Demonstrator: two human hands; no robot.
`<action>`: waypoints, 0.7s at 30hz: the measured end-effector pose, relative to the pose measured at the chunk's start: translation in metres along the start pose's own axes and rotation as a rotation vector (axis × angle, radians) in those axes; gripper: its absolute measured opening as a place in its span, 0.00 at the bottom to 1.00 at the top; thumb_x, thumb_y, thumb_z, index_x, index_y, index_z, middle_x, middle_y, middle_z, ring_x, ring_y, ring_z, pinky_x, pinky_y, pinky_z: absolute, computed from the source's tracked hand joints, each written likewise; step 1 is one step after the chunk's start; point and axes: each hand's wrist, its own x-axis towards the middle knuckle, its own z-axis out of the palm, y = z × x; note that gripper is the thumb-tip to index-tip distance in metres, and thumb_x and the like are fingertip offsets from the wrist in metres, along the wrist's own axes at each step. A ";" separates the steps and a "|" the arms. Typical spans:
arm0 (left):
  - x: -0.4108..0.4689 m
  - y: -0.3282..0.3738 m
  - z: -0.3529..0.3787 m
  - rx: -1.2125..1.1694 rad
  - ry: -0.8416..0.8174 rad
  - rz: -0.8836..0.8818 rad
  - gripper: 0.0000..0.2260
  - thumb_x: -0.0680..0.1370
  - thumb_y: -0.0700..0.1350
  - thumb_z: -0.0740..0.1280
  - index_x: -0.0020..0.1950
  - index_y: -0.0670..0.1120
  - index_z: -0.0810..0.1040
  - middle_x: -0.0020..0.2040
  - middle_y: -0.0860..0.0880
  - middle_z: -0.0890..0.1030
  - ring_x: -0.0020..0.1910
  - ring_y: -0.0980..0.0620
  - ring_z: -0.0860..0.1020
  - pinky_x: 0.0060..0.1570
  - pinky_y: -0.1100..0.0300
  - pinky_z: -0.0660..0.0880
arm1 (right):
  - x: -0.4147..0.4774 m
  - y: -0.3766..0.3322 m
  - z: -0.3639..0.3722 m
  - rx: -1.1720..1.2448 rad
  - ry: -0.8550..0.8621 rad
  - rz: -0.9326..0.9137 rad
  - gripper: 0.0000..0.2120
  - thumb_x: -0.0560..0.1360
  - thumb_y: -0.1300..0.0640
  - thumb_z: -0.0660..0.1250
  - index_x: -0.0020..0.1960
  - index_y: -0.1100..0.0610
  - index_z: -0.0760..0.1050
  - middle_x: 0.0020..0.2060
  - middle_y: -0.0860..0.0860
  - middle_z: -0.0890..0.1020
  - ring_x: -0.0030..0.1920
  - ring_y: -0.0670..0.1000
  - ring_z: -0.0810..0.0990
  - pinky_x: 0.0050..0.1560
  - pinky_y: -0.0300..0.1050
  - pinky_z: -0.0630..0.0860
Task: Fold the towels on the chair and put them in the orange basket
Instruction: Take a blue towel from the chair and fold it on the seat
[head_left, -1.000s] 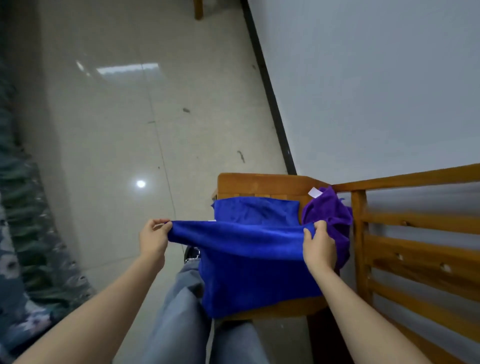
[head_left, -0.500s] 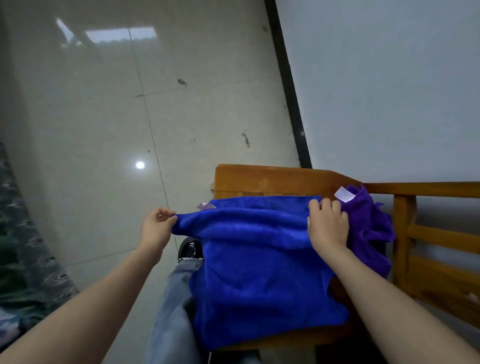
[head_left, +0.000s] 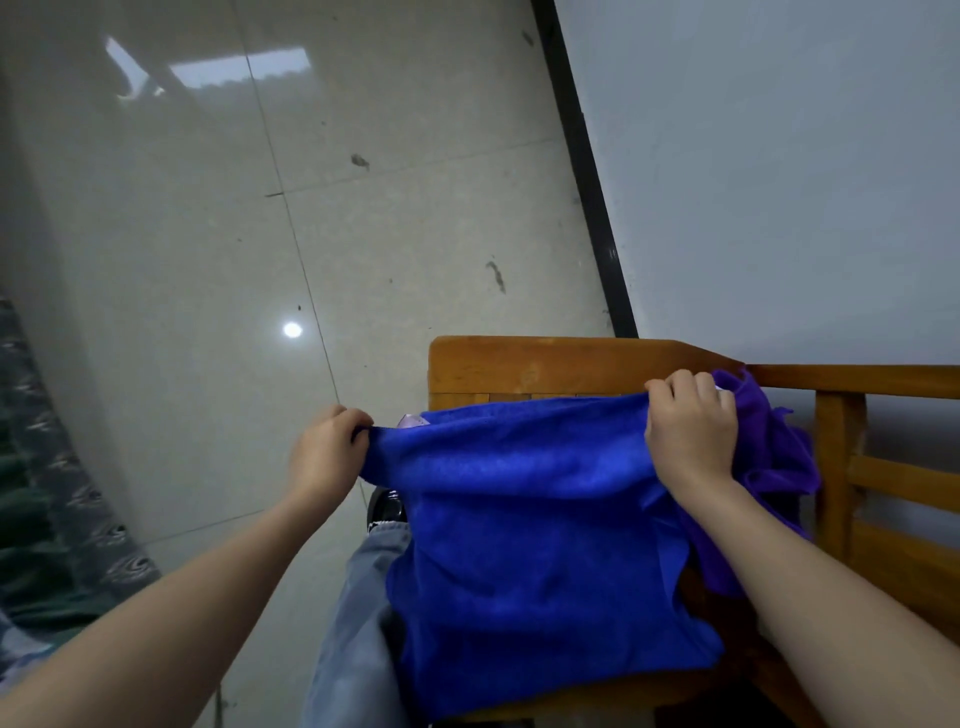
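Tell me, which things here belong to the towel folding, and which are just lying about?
In the job: blue towel, gripped by left hand and right hand; purple towel; wooden chair.
Lying about: patterned fabric at left.

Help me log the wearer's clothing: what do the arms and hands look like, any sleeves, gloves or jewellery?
The left forearm and right forearm are bare up to the frame edge; no sleeve shows. The left hand and right hand wear no gloves, and no watch, bracelet or ring is visible.
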 end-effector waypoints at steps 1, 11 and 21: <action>0.000 -0.002 0.001 -0.007 0.037 -0.017 0.09 0.77 0.37 0.60 0.53 0.39 0.79 0.52 0.41 0.77 0.49 0.41 0.75 0.45 0.54 0.70 | 0.001 -0.001 0.001 -0.013 -0.032 -0.024 0.10 0.58 0.73 0.75 0.32 0.65 0.75 0.27 0.59 0.75 0.29 0.59 0.74 0.31 0.47 0.72; 0.010 0.009 0.026 0.028 -0.210 0.142 0.22 0.79 0.38 0.57 0.72 0.53 0.64 0.52 0.46 0.76 0.47 0.49 0.73 0.44 0.57 0.70 | 0.015 -0.014 0.006 0.004 -0.169 -0.186 0.21 0.45 0.75 0.78 0.32 0.63 0.72 0.25 0.59 0.73 0.23 0.58 0.71 0.24 0.45 0.69; 0.023 0.016 0.021 -0.157 -0.369 0.113 0.11 0.78 0.35 0.57 0.51 0.42 0.79 0.49 0.43 0.74 0.53 0.42 0.74 0.47 0.60 0.64 | 0.008 -0.006 0.010 -0.098 -0.201 -0.214 0.15 0.50 0.68 0.79 0.28 0.62 0.73 0.25 0.57 0.74 0.28 0.57 0.72 0.29 0.47 0.70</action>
